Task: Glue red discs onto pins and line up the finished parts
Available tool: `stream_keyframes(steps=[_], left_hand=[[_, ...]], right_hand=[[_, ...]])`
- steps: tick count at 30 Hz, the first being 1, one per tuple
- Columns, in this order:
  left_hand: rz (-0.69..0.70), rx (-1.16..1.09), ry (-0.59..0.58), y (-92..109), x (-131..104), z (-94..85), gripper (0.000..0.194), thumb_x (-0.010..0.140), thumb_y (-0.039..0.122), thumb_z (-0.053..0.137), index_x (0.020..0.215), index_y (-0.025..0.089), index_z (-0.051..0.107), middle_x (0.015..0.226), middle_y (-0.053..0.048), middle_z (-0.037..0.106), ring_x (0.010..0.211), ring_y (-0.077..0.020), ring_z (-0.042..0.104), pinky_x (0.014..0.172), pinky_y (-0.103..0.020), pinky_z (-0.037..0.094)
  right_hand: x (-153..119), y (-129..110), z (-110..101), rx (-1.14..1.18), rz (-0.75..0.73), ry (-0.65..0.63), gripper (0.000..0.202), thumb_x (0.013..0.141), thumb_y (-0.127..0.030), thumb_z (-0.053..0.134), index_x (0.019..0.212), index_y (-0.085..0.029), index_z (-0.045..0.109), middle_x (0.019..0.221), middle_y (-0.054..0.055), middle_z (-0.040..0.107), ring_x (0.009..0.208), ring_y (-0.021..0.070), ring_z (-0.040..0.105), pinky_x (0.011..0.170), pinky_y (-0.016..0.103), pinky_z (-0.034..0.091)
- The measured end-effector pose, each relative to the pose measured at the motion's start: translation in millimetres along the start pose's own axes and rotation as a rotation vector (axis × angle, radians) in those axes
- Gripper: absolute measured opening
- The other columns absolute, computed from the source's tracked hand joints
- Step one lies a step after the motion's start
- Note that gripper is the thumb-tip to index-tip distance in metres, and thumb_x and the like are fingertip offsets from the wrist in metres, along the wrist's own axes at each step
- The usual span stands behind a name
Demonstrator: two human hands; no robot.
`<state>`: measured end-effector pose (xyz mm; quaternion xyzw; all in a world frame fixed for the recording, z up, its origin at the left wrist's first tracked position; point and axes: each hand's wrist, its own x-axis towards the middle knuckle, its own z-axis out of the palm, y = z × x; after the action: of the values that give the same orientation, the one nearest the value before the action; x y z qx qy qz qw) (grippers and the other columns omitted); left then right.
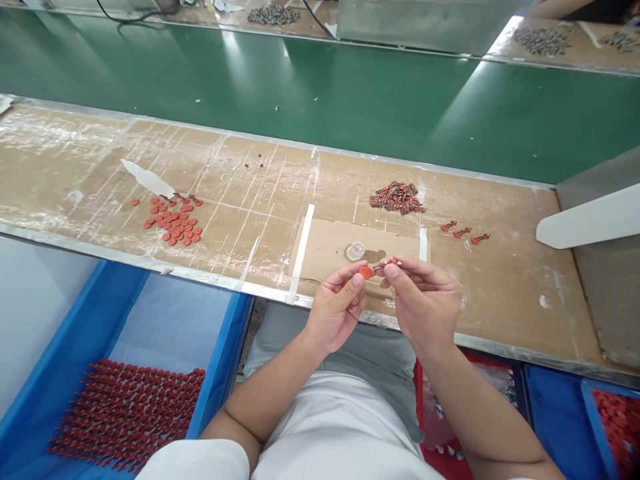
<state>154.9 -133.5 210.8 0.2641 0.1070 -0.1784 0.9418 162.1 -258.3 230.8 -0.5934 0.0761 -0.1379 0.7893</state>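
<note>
Between thumb and finger, my left hand (337, 307) pinches a round red disc (366, 273). My right hand (427, 300) grips a small red and dark part (392, 262), its thin dark end pointing at the disc. Whether the two pieces touch cannot be made out. Both hands are above the front edge of a cardboard sheet (327, 247) taped to the bench. Just beyond them sits a small clear round container (355, 251), beside a dark stain on the cardboard.
Loose red discs (173, 227) lie at left near a white strip (147, 178). A pile of red-dark parts (397, 198) and several joined pieces (463, 233) lie to the right. A blue bin (220, 360) holds rows of red pieces. Beyond runs a green belt (300, 87).
</note>
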Motion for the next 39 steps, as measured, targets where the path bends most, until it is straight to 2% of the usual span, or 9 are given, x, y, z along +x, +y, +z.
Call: stream_keyframes(steps=[3,6,12,18,24,31,39], left_hand=[[0.007,-0.007,0.0,-1.9,1.8,-2.5,0.023,0.08,0.026,0.08,0.101,0.021,0.077,0.101,-0.005,0.072,0.056,-0.0015,0.032,0.049,-0.013,0.033],[0.023,-0.001,-0.008,-2.9,3.2,-4.2,0.022,0.08,0.027,0.081,0.1,0.021,0.078,0.1,-0.006,0.073,0.055,-0.0016,0.032,0.049,-0.014,0.032],[0.04,0.011,0.005,-3.0,3.0,-4.3,0.021,0.077,0.028,0.083,0.097,0.022,0.078,0.095,-0.005,0.074,0.054,-0.001,0.033,0.049,-0.014,0.033],[0.056,0.023,0.031,-1.9,1.8,-3.9,0.023,0.074,0.03,0.085,0.095,0.022,0.079,0.092,-0.005,0.074,0.053,-0.0009,0.036,0.049,-0.015,0.034],[0.071,0.016,0.028,-2.7,2.2,-5.8,0.022,0.076,0.028,0.084,0.096,0.022,0.079,0.091,-0.004,0.073,0.054,-0.0004,0.038,0.05,-0.015,0.034],[0.074,0.019,0.057,-1.9,1.4,-3.8,0.024,0.071,0.031,0.087,0.092,0.022,0.079,0.088,-0.004,0.072,0.053,-0.001,0.039,0.05,-0.015,0.034],[0.08,0.035,0.074,-5.0,3.7,-5.2,0.024,0.069,0.031,0.088,0.089,0.023,0.079,0.077,-0.001,0.069,0.052,-0.0009,0.038,0.049,-0.015,0.035]], right_hand=[[-5.8,6.6,-2.2,-0.129,-0.141,0.03,0.022,0.071,-0.022,0.088,0.091,-0.023,0.079,0.089,0.003,0.077,0.078,0.0173,0.075,0.073,0.028,0.065],[-8.0,8.8,-3.3,-0.214,-0.212,0.031,0.022,0.072,-0.021,0.087,0.092,-0.023,0.079,0.091,0.003,0.077,0.079,0.0192,0.075,0.078,0.033,0.065],[-8.6,7.1,-0.3,-0.297,-0.303,0.001,0.019,0.074,-0.019,0.085,0.091,-0.025,0.08,0.09,0.002,0.077,0.077,0.0192,0.075,0.076,0.034,0.066],[-9.0,9.5,-0.9,-0.337,-0.337,-0.015,0.017,0.074,-0.02,0.084,0.09,-0.025,0.079,0.09,0.003,0.077,0.076,0.0197,0.074,0.074,0.036,0.066],[-9.0,10.4,-0.3,-0.34,-0.387,-0.042,0.02,0.075,-0.015,0.083,0.091,-0.026,0.079,0.09,0.002,0.077,0.078,0.0183,0.074,0.074,0.033,0.066],[-8.5,13.5,-2.0,-0.326,-0.418,-0.085,0.026,0.075,-0.008,0.082,0.094,-0.026,0.079,0.092,0.002,0.077,0.081,0.0182,0.073,0.076,0.033,0.063],[-10.7,17.7,-3.3,-0.342,-0.374,-0.04,0.021,0.075,-0.016,0.083,0.093,-0.027,0.079,0.091,0.002,0.077,0.079,0.0189,0.073,0.075,0.034,0.065]])
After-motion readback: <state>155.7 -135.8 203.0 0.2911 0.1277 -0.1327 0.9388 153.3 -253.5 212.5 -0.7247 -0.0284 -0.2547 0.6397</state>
